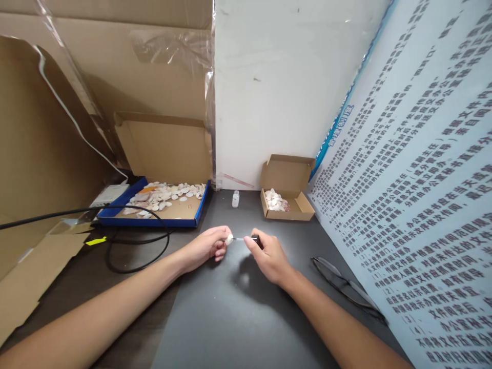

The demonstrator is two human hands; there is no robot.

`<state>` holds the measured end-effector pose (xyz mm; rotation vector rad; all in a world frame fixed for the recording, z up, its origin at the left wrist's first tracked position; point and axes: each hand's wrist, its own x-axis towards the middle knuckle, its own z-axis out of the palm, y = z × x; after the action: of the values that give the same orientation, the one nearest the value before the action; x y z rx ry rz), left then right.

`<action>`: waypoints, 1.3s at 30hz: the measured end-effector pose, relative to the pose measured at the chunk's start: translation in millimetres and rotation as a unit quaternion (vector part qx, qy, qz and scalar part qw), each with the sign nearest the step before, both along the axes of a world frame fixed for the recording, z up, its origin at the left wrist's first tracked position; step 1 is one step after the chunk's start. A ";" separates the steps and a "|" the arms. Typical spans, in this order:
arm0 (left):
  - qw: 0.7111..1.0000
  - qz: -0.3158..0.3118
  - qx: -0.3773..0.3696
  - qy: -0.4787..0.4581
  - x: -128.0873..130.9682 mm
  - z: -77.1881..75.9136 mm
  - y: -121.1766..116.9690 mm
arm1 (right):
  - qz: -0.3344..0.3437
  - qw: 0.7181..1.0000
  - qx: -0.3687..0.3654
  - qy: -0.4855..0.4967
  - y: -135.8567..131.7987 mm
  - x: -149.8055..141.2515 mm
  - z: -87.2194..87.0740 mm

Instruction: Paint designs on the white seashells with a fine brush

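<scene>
My left hand [207, 247] pinches a small whitish shell [229, 240] between thumb and fingertips above the grey mat. In my right hand [270, 254] is a thin applicator brush [239, 239] with a black cap-like handle, held level. Its tip points left and meets the shell, or nearly so; whether they touch is too small to tell. Beyond the hands, a little clear bottle [236, 199] with whitish contents stands upright, its neck showing no cap.
At the left, a blue-edged cardboard box [198, 215] holds many shells. A smaller cardboard box [302, 207] with shells sits back right. A black cable [138, 269] loops by my left forearm. Glasses [348, 287] lie right of my right arm. Cardboard and a printed board wall the sides.
</scene>
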<state>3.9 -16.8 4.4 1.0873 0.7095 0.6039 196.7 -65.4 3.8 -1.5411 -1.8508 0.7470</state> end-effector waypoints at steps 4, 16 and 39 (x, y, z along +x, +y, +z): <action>1.000 0.010 0.001 -0.008 -0.2 0.2 -0.1 | 0.015 1.000 -0.011 -0.009 -0.4 -0.2 0.7; 0.998 0.037 -0.027 -0.039 -1.4 2.0 1.2 | 0.029 0.999 -0.016 -0.019 -1.3 -0.7 0.2; 0.997 0.005 0.068 0.042 3.4 -2.5 -1.6 | 0.002 0.999 0.021 -0.036 -0.6 0.3 4.7</action>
<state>7.3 -18.4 2.0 1.2418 0.7557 0.6261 197.1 -66.0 8.5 -1.5559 -1.9108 0.6580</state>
